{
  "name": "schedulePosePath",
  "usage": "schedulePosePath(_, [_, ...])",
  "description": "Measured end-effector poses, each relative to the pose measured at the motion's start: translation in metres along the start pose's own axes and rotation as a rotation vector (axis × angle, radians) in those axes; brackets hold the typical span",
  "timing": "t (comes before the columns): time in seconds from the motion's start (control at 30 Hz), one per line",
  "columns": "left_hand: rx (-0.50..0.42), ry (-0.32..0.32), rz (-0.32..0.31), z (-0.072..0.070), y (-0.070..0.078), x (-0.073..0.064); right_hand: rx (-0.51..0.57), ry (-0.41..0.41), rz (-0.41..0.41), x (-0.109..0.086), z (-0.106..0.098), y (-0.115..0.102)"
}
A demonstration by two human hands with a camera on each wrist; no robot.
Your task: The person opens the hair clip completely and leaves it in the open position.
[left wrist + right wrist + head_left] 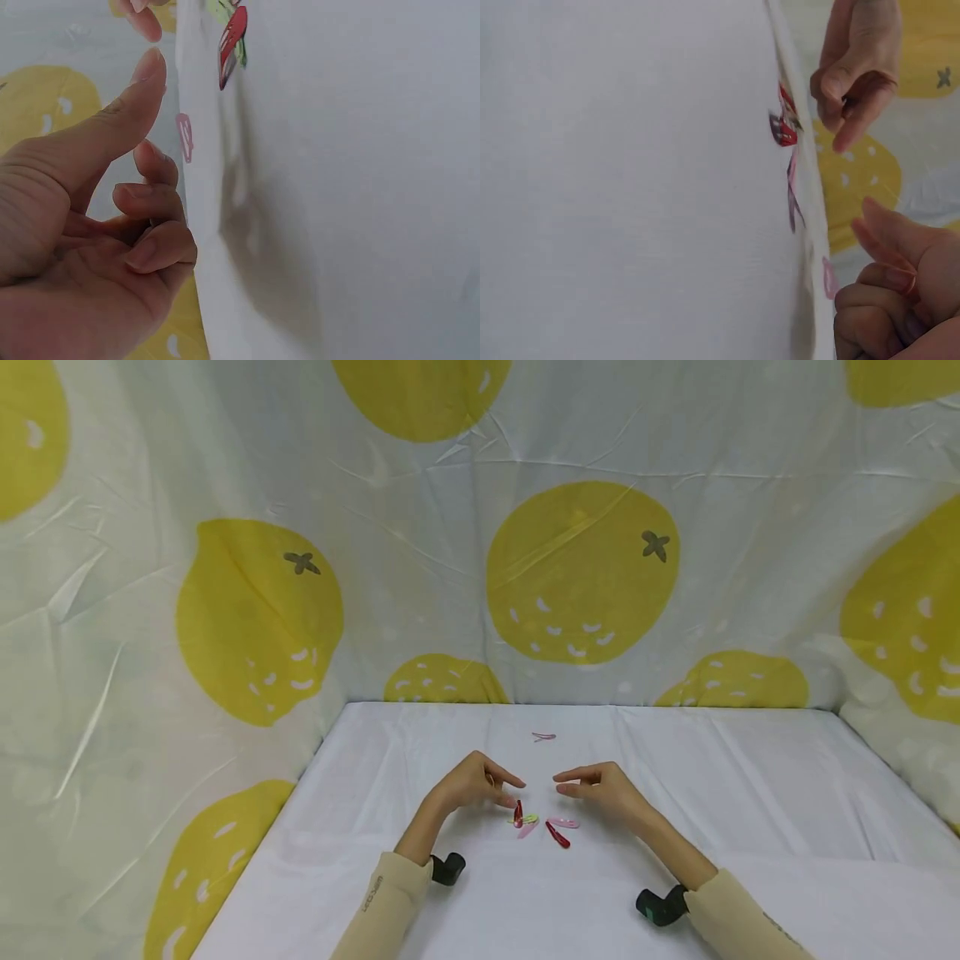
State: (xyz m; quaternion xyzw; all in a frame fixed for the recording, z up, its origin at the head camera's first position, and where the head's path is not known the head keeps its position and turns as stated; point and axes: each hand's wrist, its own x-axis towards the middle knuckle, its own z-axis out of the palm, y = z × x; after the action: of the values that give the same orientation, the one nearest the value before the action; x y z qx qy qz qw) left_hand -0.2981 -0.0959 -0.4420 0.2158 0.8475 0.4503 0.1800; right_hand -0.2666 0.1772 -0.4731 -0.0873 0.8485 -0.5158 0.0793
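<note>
My left hand (471, 781) is raised over the white table, left of a small group of snap hair clips. It holds nothing; in the left wrist view its thumb is extended and the other fingers bend loosely. Opposite it, my right hand (606, 792) also holds nothing, index finger and thumb pointing toward the left hand across a gap. Below and between them a red hair clip (518, 814) overlaps a yellow-green hair clip (531, 819), with a pink hair clip (527, 831) touching or close by. To their right are another pink hair clip (564, 823) and a second red hair clip (557, 835).
Farther back on the white-covered table (720, 777) lies a lone pink hair clip (543, 737). A lemon-print curtain (420, 568) hangs behind the table and along its sides. Black wrist cameras (660, 906) sit at both sleeve cuffs.
</note>
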Motion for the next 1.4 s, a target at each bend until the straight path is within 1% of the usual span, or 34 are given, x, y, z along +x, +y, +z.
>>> schedulePosePath(0.13, [-0.012,-0.002,-0.014,0.006,-0.004,-0.003,0.03,-0.028,-0.009,-0.009,0.006,0.005])
schedulePosePath(0.33, [0.009,0.007,-0.016,0.012,-0.005,-0.005,0.07,-0.075,-0.053,-0.014,0.016,0.005])
schedulePosePath(0.47, [0.017,0.017,-0.021,0.014,-0.006,-0.004,0.074,-0.073,-0.067,-0.016,0.022,0.003])
schedulePosePath(0.57, [0.016,0.026,-0.013,0.015,-0.008,-0.003,0.08,-0.063,-0.06,-0.016,0.024,0.002])
schedulePosePath(0.87, [0.018,0.049,-0.005,0.017,-0.009,-0.004,0.079,-0.058,-0.05,-0.017,0.026,0.001])
schedulePosePath(0.97, [0.021,0.055,0.007,0.017,-0.009,-0.005,0.074,-0.068,-0.073,-0.016,0.027,0.002])
schedulePosePath(1.07, [0.029,0.058,0.018,0.017,-0.009,-0.005,0.044,-0.082,-0.103,-0.015,0.028,0.003])
schedulePosePath(1.2, [0.041,0.054,0.014,0.018,-0.009,-0.005,0.009,-0.09,-0.123,-0.014,0.03,0.003])
schedulePosePath(1.3, [0.048,0.048,0.011,0.019,-0.008,-0.005,0.022,-0.105,-0.127,-0.014,0.031,0.002])
schedulePosePath(1.4, [0.04,0.028,0.011,0.021,-0.008,-0.005,0.043,-0.122,-0.13,-0.015,0.034,0.0])
